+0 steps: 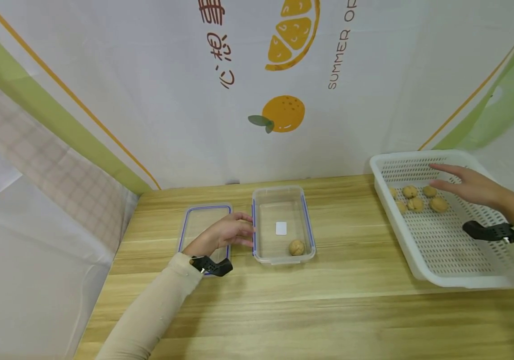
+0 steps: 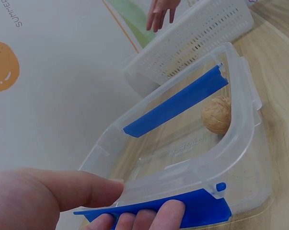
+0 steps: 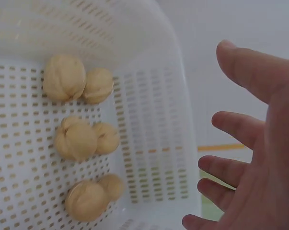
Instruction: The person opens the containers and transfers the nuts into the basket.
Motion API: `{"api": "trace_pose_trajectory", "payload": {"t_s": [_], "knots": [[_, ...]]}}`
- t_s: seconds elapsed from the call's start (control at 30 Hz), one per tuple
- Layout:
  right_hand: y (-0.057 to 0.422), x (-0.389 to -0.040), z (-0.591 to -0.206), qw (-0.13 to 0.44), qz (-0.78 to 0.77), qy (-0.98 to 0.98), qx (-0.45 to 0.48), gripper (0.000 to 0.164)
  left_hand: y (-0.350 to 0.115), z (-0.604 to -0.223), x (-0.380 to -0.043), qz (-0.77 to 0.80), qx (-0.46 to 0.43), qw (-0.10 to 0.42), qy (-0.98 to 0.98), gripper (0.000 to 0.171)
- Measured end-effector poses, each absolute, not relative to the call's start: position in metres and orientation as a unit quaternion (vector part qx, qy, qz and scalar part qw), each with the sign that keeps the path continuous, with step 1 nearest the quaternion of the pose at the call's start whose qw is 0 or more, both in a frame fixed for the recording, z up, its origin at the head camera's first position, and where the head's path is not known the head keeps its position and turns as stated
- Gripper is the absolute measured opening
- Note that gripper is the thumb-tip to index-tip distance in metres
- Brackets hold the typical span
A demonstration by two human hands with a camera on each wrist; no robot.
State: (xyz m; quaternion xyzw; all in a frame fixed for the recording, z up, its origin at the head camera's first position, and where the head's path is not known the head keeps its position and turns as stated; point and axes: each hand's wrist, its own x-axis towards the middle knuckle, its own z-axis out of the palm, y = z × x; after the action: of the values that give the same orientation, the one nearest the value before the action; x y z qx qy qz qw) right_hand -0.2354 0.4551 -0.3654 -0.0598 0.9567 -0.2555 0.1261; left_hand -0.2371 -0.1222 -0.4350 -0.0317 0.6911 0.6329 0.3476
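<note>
A clear plastic food container with blue latches stands on the table, one walnut in its near right corner. My left hand holds the container's left side. In the left wrist view its fingers lie against the blue latch, and its thumb is by the rim. Over the white perforated basket hovers my right hand, fingers spread and nothing in them. Several walnuts lie on the basket floor below that hand.
The container's clear lid, with a blue seal, lies flat on the table beneath my left wrist. A printed white cloth hangs behind the table's back edge. The basket's raised walls surround the walnuts at the right.
</note>
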Motion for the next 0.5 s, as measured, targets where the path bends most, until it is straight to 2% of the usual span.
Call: {"api": "trace_pose_trajectory", "payload": {"t_s": [0.5], "knots": [[0.409, -0.241, -0.351, 0.095, -0.27, 0.948, -0.137, 0.069, -0.122, -0.435, -0.238, 0.63, -0.038, 0.349, 0.693, 0.049]]}}
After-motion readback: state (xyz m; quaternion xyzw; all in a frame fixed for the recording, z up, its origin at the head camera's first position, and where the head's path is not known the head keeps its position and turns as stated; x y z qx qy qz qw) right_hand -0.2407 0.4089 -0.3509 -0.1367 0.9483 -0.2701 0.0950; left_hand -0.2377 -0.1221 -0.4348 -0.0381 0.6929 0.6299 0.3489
